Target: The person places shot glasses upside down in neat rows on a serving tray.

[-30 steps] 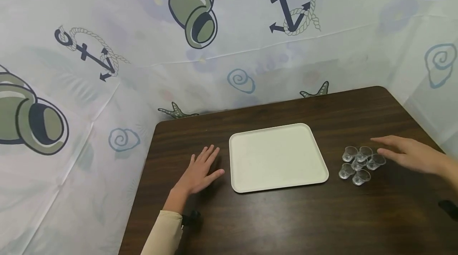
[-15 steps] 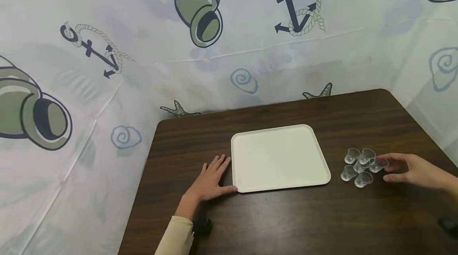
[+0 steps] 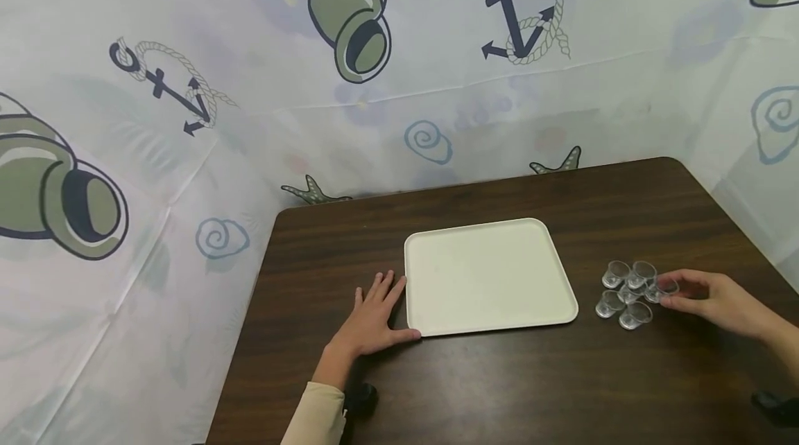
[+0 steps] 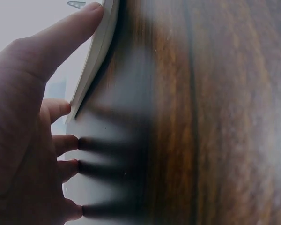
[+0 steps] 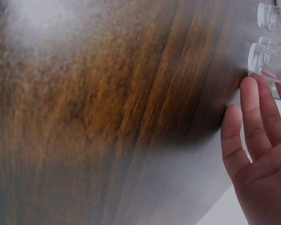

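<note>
A white rectangular tray (image 3: 490, 278) lies on the table. At its near left corner is my left hand (image 3: 367, 327), fingers spread, with the thumb on the rim and a fingertip at the left edge. The left wrist view shows the thumb against the tray's rim (image 4: 99, 51) and the other fingertips down at the tabletop. To the right, my right hand (image 3: 718, 303) has its thumb and fingers around the rightmost clear shot glass (image 3: 663, 288), which stands in a small cluster. In the right wrist view that glass (image 5: 267, 61) is partly hidden by the fingers.
Several other clear shot glasses (image 3: 635, 315) stand upright, close together, left of my right hand. The dark wood table (image 3: 499, 382) ends at a back edge by a sea-patterned cloth (image 3: 462, 84), which also hangs at both sides.
My left hand has moved right and reached the tray's near left corner. The right hand has come down and closed its thumb and fingers around the rightmost glass. The head view has shifted slightly.
</note>
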Demonstrator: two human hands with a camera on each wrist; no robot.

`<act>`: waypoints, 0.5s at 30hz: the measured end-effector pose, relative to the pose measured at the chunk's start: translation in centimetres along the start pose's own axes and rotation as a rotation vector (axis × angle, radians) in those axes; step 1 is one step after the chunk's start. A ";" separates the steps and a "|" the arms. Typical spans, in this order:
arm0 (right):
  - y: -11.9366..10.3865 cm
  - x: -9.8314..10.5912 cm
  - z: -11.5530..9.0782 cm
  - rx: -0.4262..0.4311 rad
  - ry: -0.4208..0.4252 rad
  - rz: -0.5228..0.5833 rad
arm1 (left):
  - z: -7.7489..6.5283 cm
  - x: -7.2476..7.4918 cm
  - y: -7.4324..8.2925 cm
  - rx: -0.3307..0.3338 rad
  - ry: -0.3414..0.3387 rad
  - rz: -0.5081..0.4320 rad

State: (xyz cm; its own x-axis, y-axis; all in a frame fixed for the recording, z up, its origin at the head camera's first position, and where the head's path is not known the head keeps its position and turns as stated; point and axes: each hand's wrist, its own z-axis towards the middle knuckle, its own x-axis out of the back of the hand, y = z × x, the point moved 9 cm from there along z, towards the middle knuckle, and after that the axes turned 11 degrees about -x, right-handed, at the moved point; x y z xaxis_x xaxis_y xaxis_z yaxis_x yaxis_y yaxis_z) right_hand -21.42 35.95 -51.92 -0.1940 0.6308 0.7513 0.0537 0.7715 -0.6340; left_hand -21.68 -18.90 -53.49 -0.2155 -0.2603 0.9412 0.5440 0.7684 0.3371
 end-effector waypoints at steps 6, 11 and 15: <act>-0.6 0.3 0.2 0.035 0.044 0.018 | 0.1 -0.1 -0.3 0.038 0.007 -0.012; -0.6 0.9 0.2 -0.016 0.051 0.051 | 0.1 -0.3 -0.2 0.045 0.010 -0.027; -1.6 2.5 0.5 -0.006 0.074 0.067 | 0.1 -0.4 -0.2 0.040 0.036 -0.036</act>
State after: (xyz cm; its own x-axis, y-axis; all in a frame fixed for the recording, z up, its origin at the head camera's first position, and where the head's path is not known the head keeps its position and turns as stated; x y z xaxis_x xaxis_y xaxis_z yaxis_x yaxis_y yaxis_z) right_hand -22.46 36.24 -49.07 -0.1170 0.6854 0.7188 0.0696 0.7276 -0.6825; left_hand -21.78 -18.84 -53.92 -0.2043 -0.3086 0.9290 0.5033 0.7808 0.3701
